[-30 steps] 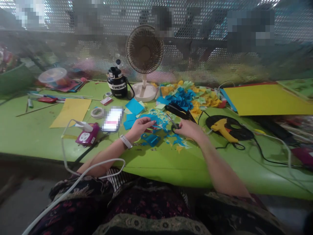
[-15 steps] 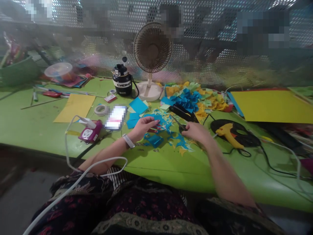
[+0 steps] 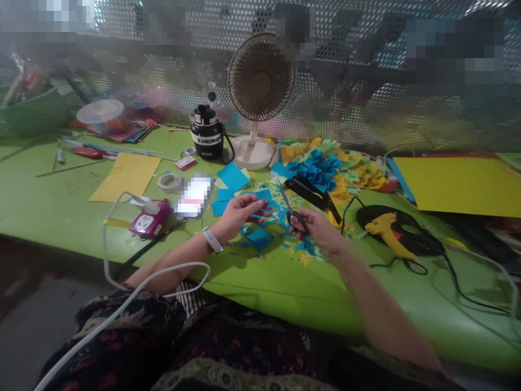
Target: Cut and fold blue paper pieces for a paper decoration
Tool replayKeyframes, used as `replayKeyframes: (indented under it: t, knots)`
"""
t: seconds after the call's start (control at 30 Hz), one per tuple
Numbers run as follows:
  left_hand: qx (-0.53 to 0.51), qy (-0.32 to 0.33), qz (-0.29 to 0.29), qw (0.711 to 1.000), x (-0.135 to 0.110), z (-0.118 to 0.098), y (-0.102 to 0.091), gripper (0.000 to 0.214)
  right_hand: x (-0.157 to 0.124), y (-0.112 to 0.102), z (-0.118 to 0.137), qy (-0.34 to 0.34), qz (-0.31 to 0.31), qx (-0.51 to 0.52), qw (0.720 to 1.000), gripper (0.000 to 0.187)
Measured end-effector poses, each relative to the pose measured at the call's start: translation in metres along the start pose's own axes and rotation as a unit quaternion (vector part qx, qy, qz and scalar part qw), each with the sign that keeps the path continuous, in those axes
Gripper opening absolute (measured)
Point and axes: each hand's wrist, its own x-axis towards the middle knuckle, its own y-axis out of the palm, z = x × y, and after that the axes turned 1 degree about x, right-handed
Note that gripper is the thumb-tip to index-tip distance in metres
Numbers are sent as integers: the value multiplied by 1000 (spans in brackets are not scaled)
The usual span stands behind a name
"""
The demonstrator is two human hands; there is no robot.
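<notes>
Low over the green tabletop [image 3: 61,209], the left hand [image 3: 238,215] pinches a small piece of blue paper [image 3: 264,199] between thumb and fingertips. Just beside it, the right hand [image 3: 321,232] is closed around the loops of black-handled metal scissors [image 3: 290,210], blades pointing up and away. Blue paper scraps [image 3: 257,238] lie beneath both hands; a yellow plastic glue gun [image 3: 388,232] rests to the right.

The glossy green tabletop [image 3: 61,212] carries a yellow paper sheet [image 3: 125,176] toward its far left, a yellow cardboard sheet [image 3: 459,184] at its right edge.
</notes>
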Motion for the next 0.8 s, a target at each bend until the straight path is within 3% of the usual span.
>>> replayKeyframes:
  t: [0.23,0.8]
  knots:
    - [-6,1,5,1000,-1,3,0,45,-8,12,1,-15,102,-12,995,47]
    - [-14,-6,14,1000,-1,6,0,43,-7,14,-2,-19,88,-34,995,50]
